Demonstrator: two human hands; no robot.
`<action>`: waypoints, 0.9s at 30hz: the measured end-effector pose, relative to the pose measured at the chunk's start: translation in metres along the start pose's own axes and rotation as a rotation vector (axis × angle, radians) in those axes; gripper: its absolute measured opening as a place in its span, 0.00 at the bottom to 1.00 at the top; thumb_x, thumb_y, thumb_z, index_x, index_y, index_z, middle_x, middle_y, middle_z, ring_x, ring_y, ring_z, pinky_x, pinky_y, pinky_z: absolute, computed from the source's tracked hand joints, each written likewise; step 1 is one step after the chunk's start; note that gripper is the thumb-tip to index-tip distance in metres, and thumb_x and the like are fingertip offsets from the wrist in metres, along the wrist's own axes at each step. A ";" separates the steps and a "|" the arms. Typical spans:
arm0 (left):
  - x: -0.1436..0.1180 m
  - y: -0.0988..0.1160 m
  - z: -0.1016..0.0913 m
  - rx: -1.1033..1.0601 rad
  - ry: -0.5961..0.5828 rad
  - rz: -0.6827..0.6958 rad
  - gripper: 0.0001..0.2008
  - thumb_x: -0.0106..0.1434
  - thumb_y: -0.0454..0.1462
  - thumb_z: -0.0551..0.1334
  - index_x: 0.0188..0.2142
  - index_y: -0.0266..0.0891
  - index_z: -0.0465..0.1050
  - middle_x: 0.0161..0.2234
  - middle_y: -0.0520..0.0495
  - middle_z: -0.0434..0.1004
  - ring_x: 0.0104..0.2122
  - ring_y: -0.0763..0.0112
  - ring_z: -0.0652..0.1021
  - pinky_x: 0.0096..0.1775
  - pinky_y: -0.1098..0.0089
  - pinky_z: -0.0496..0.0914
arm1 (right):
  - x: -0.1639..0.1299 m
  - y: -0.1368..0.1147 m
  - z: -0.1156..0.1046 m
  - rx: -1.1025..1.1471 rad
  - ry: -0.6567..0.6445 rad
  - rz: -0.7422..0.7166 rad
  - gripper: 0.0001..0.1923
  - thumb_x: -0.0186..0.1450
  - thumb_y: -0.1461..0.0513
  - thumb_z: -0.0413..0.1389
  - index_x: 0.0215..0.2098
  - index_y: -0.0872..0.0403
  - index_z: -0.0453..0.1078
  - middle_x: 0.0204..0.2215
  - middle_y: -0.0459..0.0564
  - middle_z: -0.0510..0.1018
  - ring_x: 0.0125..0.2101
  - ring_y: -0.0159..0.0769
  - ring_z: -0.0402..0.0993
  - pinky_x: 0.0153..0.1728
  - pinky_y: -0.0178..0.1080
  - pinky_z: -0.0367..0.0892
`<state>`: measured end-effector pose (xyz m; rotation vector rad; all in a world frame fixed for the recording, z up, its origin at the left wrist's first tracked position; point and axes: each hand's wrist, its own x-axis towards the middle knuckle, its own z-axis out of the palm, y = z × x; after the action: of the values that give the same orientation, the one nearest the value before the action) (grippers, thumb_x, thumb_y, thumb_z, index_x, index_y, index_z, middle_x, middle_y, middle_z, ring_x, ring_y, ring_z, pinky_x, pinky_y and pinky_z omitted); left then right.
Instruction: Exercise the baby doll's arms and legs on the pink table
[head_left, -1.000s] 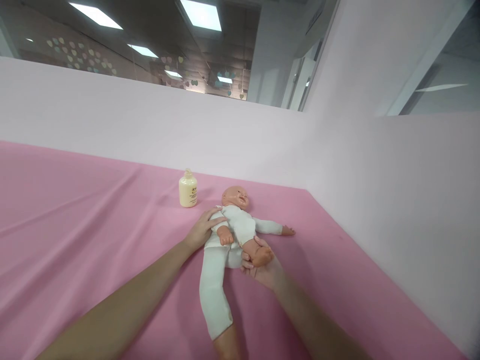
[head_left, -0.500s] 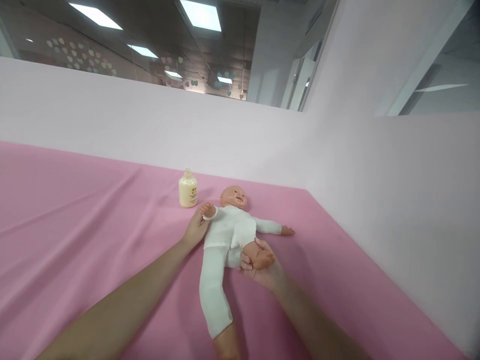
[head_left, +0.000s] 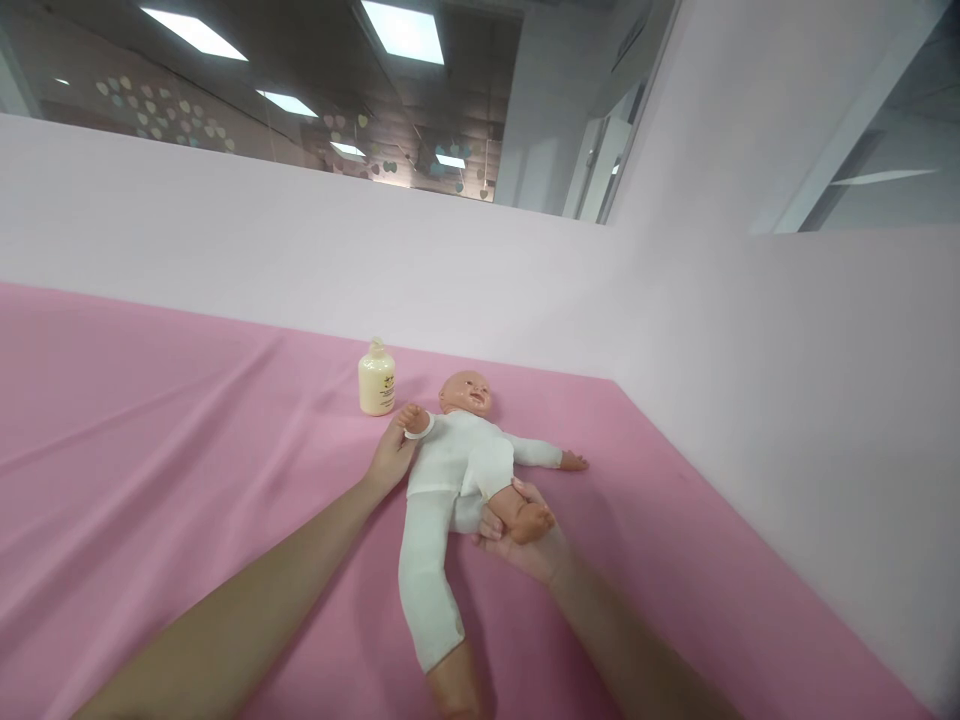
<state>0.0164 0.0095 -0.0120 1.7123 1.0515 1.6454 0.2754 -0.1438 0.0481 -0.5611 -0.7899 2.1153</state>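
Across the pink sheet (head_left: pixel 247 470) lies a white-clothed baby doll (head_left: pixel 446 455), its bent arm now swung outward off the torso, leaving the chest uncovered; the right hand (head_left: pixel 534 558), palm up, curls its fingers round the bent leg (head_left: pixel 493 470), while the left hand (head_left: pixel 391 455), reaching forward, grips the doll's wrist, fingertips hidden

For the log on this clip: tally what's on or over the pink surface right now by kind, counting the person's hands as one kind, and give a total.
Doll: 1
Bottle: 1
Hands: 2 (left hand and right hand, both on the doll)
Total: 4
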 end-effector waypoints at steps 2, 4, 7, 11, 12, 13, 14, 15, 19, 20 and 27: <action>0.000 0.004 -0.001 0.033 -0.042 0.095 0.19 0.70 0.47 0.62 0.55 0.41 0.77 0.55 0.39 0.80 0.57 0.53 0.78 0.64 0.49 0.69 | 0.001 0.000 -0.001 -0.005 0.001 -0.004 0.27 0.61 0.41 0.65 0.23 0.51 0.63 0.21 0.42 0.66 0.27 0.31 0.56 0.47 0.44 0.68; 0.000 0.010 -0.002 0.082 -0.097 0.170 0.18 0.71 0.46 0.61 0.56 0.43 0.78 0.57 0.39 0.80 0.58 0.54 0.77 0.65 0.48 0.69 | 0.001 0.001 -0.002 -0.011 0.002 -0.020 0.27 0.61 0.41 0.65 0.22 0.50 0.63 0.21 0.42 0.66 0.27 0.32 0.56 0.47 0.46 0.68; -0.001 0.019 -0.004 0.143 -0.154 0.212 0.18 0.72 0.44 0.61 0.58 0.45 0.78 0.58 0.39 0.79 0.60 0.54 0.76 0.65 0.49 0.69 | 0.002 0.001 -0.003 -0.024 -0.005 -0.033 0.28 0.63 0.41 0.63 0.21 0.50 0.61 0.21 0.44 0.64 0.27 0.32 0.57 0.46 0.47 0.68; -0.002 0.024 -0.004 0.160 -0.171 0.214 0.18 0.73 0.42 0.60 0.59 0.45 0.78 0.58 0.39 0.78 0.60 0.55 0.76 0.65 0.49 0.69 | 0.002 0.001 -0.002 -0.034 0.001 -0.034 0.28 0.60 0.40 0.65 0.22 0.50 0.62 0.21 0.44 0.64 0.26 0.33 0.57 0.44 0.47 0.68; -0.002 0.025 -0.004 0.161 -0.173 0.211 0.18 0.73 0.42 0.60 0.59 0.45 0.77 0.58 0.39 0.77 0.60 0.55 0.76 0.66 0.49 0.69 | 0.001 0.001 -0.002 -0.034 0.004 -0.034 0.28 0.60 0.40 0.65 0.22 0.50 0.63 0.21 0.44 0.65 0.26 0.33 0.57 0.44 0.47 0.69; -0.002 0.024 -0.004 0.161 -0.175 0.208 0.18 0.73 0.41 0.60 0.60 0.45 0.77 0.59 0.39 0.77 0.61 0.55 0.75 0.66 0.49 0.69 | 0.001 0.001 -0.001 -0.034 0.006 -0.031 0.27 0.59 0.40 0.66 0.22 0.50 0.63 0.21 0.44 0.65 0.26 0.33 0.57 0.44 0.46 0.69; -0.002 0.024 -0.004 0.160 -0.176 0.204 0.19 0.73 0.41 0.60 0.60 0.45 0.77 0.59 0.39 0.77 0.61 0.55 0.75 0.66 0.49 0.69 | 0.001 0.000 -0.001 -0.034 0.008 -0.027 0.27 0.59 0.41 0.66 0.23 0.51 0.63 0.21 0.44 0.65 0.26 0.32 0.58 0.44 0.46 0.69; -0.003 0.023 -0.004 0.158 -0.179 0.200 0.19 0.73 0.40 0.60 0.60 0.45 0.77 0.59 0.39 0.76 0.61 0.56 0.75 0.66 0.49 0.69 | 0.001 0.000 0.000 -0.034 0.010 -0.022 0.27 0.59 0.41 0.66 0.23 0.51 0.63 0.21 0.43 0.65 0.26 0.32 0.58 0.45 0.46 0.69; -0.004 0.019 -0.003 0.157 -0.200 0.199 0.21 0.71 0.36 0.59 0.60 0.48 0.78 0.61 0.41 0.74 0.63 0.56 0.74 0.67 0.50 0.69 | 0.000 0.000 0.001 -0.043 0.029 -0.012 0.29 0.59 0.39 0.65 0.23 0.51 0.63 0.21 0.42 0.65 0.26 0.32 0.57 0.47 0.46 0.69; -0.004 0.019 -0.002 0.161 -0.209 0.204 0.21 0.70 0.35 0.59 0.60 0.49 0.79 0.62 0.41 0.74 0.64 0.57 0.74 0.68 0.50 0.68 | 0.000 0.000 0.001 -0.044 0.036 -0.016 0.29 0.60 0.39 0.65 0.22 0.50 0.62 0.20 0.42 0.65 0.26 0.32 0.57 0.47 0.46 0.69; -0.006 0.012 -0.002 0.204 -0.268 0.231 0.25 0.70 0.31 0.54 0.58 0.50 0.81 0.64 0.41 0.72 0.66 0.57 0.71 0.70 0.48 0.65 | 0.000 0.000 0.003 -0.061 0.044 -0.016 0.29 0.64 0.38 0.61 0.21 0.49 0.61 0.21 0.43 0.64 0.27 0.33 0.57 0.49 0.47 0.70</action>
<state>0.0166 -0.0025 -0.0049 2.1885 0.9468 1.4247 0.2735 -0.1451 0.0502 -0.6296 -0.8335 2.0634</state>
